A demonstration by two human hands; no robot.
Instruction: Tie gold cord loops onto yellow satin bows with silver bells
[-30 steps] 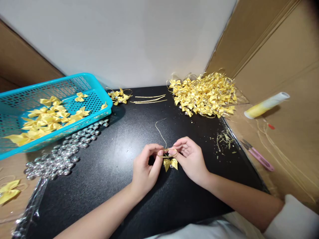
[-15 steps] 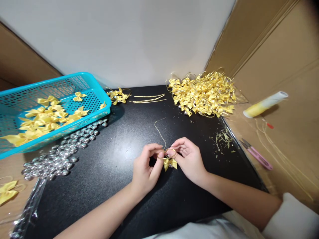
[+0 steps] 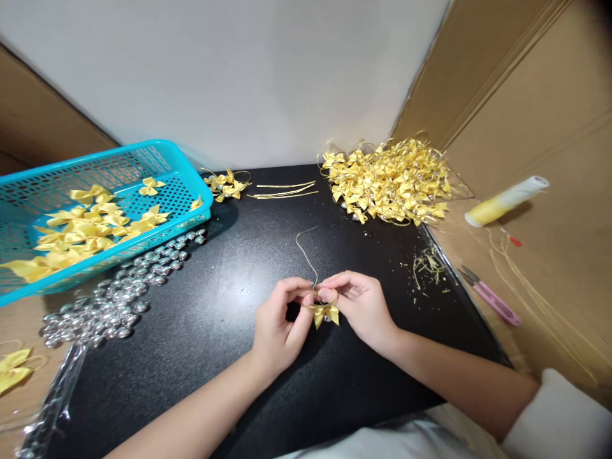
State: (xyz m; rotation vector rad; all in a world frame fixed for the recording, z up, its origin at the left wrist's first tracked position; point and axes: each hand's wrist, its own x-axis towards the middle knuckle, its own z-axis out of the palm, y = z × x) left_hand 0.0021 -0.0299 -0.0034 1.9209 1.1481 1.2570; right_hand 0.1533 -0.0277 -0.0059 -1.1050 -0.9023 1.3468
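Over the black tabletop (image 3: 201, 357), my left hand (image 3: 283, 322) pinches a thin gold cord loop (image 3: 308, 306) between thumb and fingertips. My right hand (image 3: 366, 308) is closed on the loop's other side, its fingertips almost meeting the left ones. From the loop hangs a yellow ribbon bow (image 3: 326, 315) with a small silvery bead partly hidden beneath it. A fine thread (image 3: 306, 254) curls away from the fingertips across the table. The exact spot where thread and loop meet is covered by my fingers.
A turquoise basket (image 3: 189, 210) of yellow bows stands left, with silvery beads (image 3: 112, 299) before it. Finished-looking bows with loops (image 3: 387, 182) are heaped back right. Cut cords (image 3: 287, 188) lie at the back; pink-handled snips (image 3: 497, 303), thread scraps (image 3: 429, 264) and a spool (image 3: 507, 201) are right.
My right fingers have drawn closer together and curled down over the loop beside my left fingertips. The left hand has barely moved, and the bow still hangs in the same place.
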